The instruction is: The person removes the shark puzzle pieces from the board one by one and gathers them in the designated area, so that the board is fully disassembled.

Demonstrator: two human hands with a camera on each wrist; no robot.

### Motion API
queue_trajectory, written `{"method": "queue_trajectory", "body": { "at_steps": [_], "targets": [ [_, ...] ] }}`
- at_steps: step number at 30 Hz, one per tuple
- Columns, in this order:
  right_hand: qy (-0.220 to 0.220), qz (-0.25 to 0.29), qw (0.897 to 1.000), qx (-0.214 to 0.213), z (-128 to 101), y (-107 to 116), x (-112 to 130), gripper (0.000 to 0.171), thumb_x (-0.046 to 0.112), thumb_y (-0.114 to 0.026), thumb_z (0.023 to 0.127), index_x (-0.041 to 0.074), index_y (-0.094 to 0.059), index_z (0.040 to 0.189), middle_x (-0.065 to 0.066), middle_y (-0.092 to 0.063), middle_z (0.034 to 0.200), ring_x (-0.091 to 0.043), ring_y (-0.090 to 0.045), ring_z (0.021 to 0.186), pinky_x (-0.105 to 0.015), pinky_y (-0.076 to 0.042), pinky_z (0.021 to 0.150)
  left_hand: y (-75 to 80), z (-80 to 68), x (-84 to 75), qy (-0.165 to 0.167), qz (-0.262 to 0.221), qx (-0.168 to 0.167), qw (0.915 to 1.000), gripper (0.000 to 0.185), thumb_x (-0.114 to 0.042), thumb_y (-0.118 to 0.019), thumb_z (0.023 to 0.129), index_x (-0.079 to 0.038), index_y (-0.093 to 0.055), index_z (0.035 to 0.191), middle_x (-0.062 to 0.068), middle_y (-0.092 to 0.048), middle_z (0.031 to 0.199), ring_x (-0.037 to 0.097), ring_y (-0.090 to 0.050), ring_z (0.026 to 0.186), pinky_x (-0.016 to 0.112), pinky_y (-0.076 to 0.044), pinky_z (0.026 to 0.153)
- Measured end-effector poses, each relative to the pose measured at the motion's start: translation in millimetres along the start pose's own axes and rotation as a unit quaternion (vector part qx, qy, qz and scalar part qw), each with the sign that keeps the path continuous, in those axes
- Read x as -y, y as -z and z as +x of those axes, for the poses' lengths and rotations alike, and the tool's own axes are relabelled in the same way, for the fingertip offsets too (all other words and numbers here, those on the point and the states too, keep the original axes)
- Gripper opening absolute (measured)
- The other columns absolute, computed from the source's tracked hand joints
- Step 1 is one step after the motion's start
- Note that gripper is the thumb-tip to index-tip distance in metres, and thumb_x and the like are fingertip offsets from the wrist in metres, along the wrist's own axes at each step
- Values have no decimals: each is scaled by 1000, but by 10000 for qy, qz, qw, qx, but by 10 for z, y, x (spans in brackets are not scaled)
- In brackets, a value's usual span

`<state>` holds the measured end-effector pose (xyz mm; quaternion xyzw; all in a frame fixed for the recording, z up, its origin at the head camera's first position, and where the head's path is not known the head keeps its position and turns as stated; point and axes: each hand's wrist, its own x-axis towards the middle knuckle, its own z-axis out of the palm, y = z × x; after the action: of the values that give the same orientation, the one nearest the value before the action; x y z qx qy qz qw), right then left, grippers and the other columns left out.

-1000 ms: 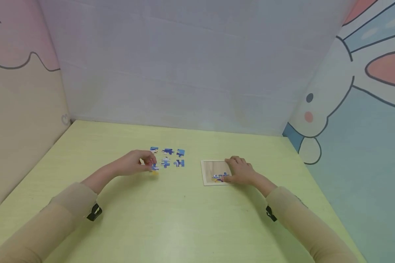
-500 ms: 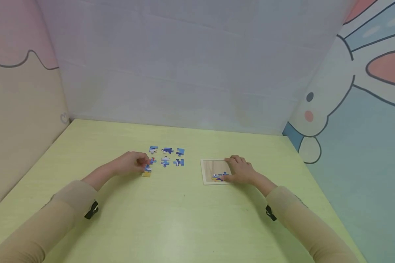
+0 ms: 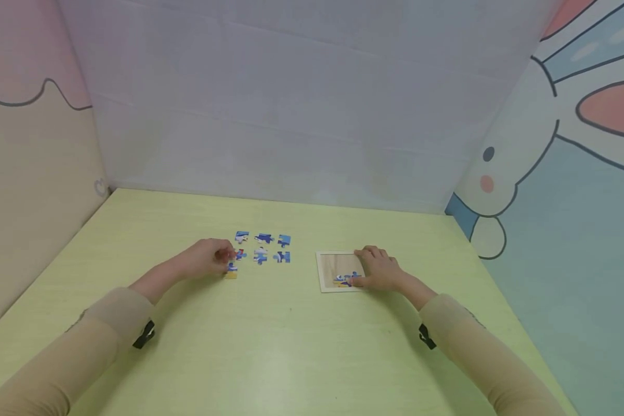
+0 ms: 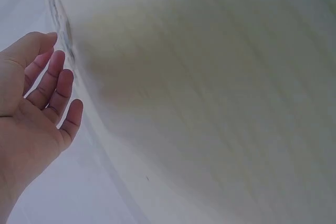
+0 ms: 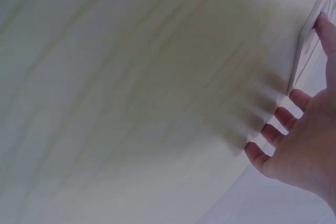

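In the head view my left hand [image 3: 208, 257] has its thumb and index fingertips at the left edge of a blue, white and yellow jigsaw puzzle piece [image 3: 231, 271], pinching it low over the table. The wrist view shows the other fingers of this hand loosely bent. My right hand [image 3: 382, 270] rests across the right side of a square wooden puzzle frame [image 3: 329, 291], hiding that side. Its thumb lies on joined puzzle pieces [image 3: 341, 279] in the frame's front part, and its fingers spread with tips down at the frame's corner and the table [image 5: 157, 77].
More loose puzzle pieces [image 3: 261, 256] lie in rows right of and behind the left hand. Bare wood shows in the back of the frame. A pale wall [image 3: 281, 115] bounds the table at the back; printed panels [image 3: 577, 231] stand at both sides.
The left hand has moved a little left with the yellow-edged puzzle piece, uncovering a red and blue piece behind it; over the last half second it stays almost still. The right hand has not moved.
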<state>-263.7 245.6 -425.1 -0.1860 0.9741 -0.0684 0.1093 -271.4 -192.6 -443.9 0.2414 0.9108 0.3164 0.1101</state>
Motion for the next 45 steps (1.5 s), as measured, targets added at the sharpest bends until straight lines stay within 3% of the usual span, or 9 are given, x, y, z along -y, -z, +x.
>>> {"method": "queue_trajectory", "body": {
  "at_steps": [3, 6, 13, 21, 27, 34, 40, 45],
  "targets": [
    [8, 8, 10000, 37, 9, -3, -14, 83, 58, -61, 82, 9, -35, 144, -20, -31, 146, -43, -28, 133, -66, -30, 96, 34, 31, -70, -9, 68, -2, 10000, 21, -6, -67, 82, -7, -62, 102, 0, -58, 86, 17, -51, 81, 31, -45, 71],
    [4, 9, 10000, 84, 9, 8, -14, 83, 59, -60, 83, 10, -35, 145, -20, -30, 147, -43, -28, 133, -66, -30, 96, 63, 77, -178, -228, 165, -29, 9996, 21, -9, -68, 84, -7, -62, 103, 1, -60, 89, 20, -53, 86, 35, -46, 76],
    [17, -40, 9999, 158, 13, 37, -44, 84, 60, -59, 83, 9, -34, 145, -20, -30, 147, -42, -27, 133, -66, -30, 96, 53, 243, -560, -688, -91, -32, 9976, 24, -13, -67, 86, -5, -62, 108, 7, -63, 100, 28, -56, 98, 45, -45, 87],
    [271, 92, 9988, 394, -1, 91, -103, 81, 55, -58, 86, 8, -31, 147, -22, -28, 148, -46, -26, 133, -68, -29, 96, -78, 494, -970, -1129, -264, -23, 9933, 22, -18, -71, 84, -14, -63, 105, 2, -63, 105, 29, -52, 108, 47, -39, 95],
    [340, 314, 9975, 541, -7, 143, -133, 75, 47, -60, 88, 10, -31, 147, -20, -29, 148, -45, -25, 134, -68, -26, 97, -285, 729, -1180, -1350, -104, 67, 9908, 25, -22, -71, 84, -17, -64, 108, 3, -63, 111, 27, -50, 114, 56, -27, 101],
    [422, 426, 9968, 524, 14, 140, -113, 72, 42, -62, 88, 11, -33, 147, -19, -32, 146, -45, -27, 132, -68, -27, 96, -610, 954, -1313, -1222, -20, 354, 9919, 31, -22, -71, 84, -13, -65, 114, 5, -61, 118, 27, -46, 116, 56, -28, 100],
    [499, 377, 9968, 497, 30, 141, -104, 73, 42, -64, 87, 11, -34, 146, -19, -33, 145, -46, -29, 130, -68, -29, 94, -890, 1105, -1410, -866, 449, 755, 9924, 34, -23, -72, 82, -23, -65, 115, -3, -59, 116, 20, -46, 113, 48, -30, 98],
    [555, 396, 9966, 468, 32, 141, -106, 73, 41, -64, 87, 9, -35, 145, -20, -34, 143, -47, -31, 129, -68, -30, 94, -1023, 1196, -1447, -811, 863, 839, 9894, 34, -23, -74, 80, -26, -65, 113, -6, -59, 109, 15, -47, 105, 41, -34, 93]
  ]
}}
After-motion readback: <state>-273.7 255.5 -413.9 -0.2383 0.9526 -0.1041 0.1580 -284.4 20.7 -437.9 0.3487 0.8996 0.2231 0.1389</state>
